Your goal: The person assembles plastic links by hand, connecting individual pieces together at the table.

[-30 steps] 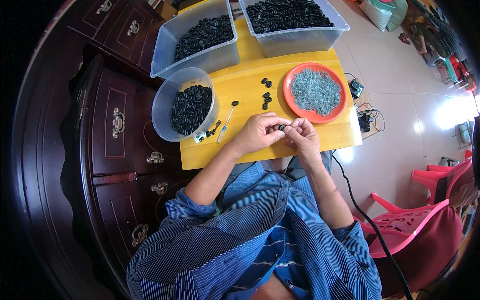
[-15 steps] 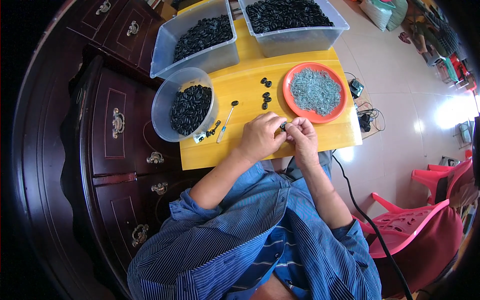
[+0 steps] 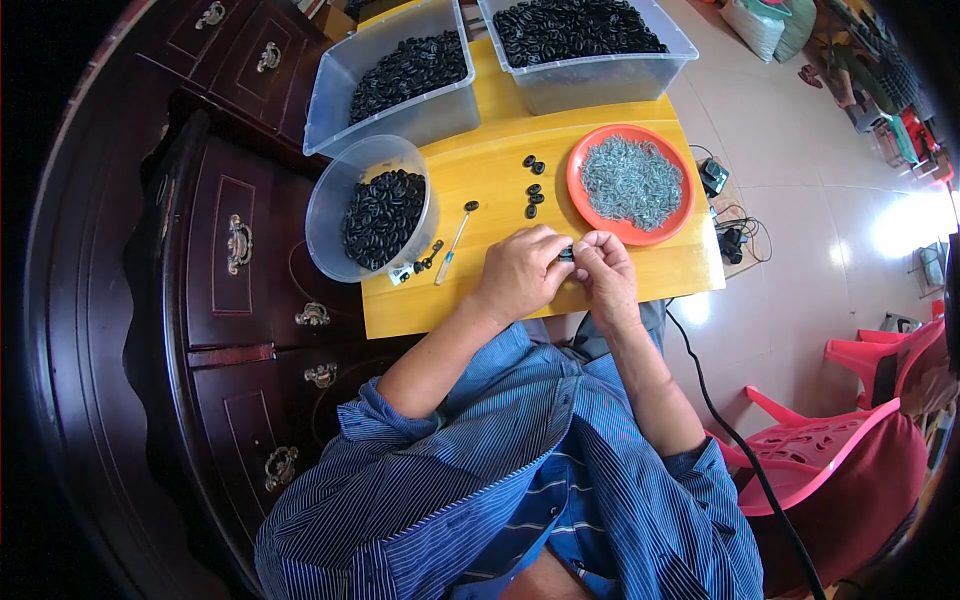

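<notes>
At the near edge of a small yellow wooden table (image 3: pixel 500 175), a person in a blue striped shirt (image 3: pixel 520 470) works with both hands together; to the left stands a dark carved wooden cabinet (image 3: pixel 215 260); on the table's left side sits a round clear plastic tub (image 3: pixel 330 205) of small black parts, with a slim screwdriver (image 3: pixel 455 237) lying just beside it; the left hand (image 3: pixel 520 272) and the right hand (image 3: pixel 605 272) meet fingertip to fingertip, pinching a small black piece (image 3: pixel 566 254) between them just above the table edge; a few loose black pieces (image 3: pixel 533 186) lie beyond; to the right rests a round orange plastic plate (image 3: pixel 585 205) heaped with small grey metal bits; farther right, a red plastic chair (image 3: pixel 850 450) stands on the tiled floor.
</notes>
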A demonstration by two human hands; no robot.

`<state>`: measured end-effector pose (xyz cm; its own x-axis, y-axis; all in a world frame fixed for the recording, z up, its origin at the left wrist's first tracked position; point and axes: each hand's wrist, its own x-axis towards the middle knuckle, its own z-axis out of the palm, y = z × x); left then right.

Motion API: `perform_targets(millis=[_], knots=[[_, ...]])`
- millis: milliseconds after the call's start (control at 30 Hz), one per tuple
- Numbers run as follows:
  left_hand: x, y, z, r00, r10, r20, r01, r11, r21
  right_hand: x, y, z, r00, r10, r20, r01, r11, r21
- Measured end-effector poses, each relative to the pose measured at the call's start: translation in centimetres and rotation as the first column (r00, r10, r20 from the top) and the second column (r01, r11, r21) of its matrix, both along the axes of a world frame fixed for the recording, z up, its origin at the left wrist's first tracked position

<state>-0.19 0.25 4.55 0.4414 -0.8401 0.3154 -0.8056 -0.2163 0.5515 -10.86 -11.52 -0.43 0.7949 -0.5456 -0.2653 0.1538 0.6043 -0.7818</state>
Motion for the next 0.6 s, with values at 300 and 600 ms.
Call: perform_targets(millis=[300,600], knots=[[0.2,0.2,-0.3,0.999,-0.023,0.035,0.023,1.000,0.001,0.1,0.4,-1.0,0.999,-0.012,0.047,0.014,0.998,-0.055],[0.3,0.5,-0.8,0.998,-0.041,0.058,0.041,0.999,0.009,0.5,1.0,-1.2,0.997,-0.050,0.062,0.056,0.994,-0.093]])
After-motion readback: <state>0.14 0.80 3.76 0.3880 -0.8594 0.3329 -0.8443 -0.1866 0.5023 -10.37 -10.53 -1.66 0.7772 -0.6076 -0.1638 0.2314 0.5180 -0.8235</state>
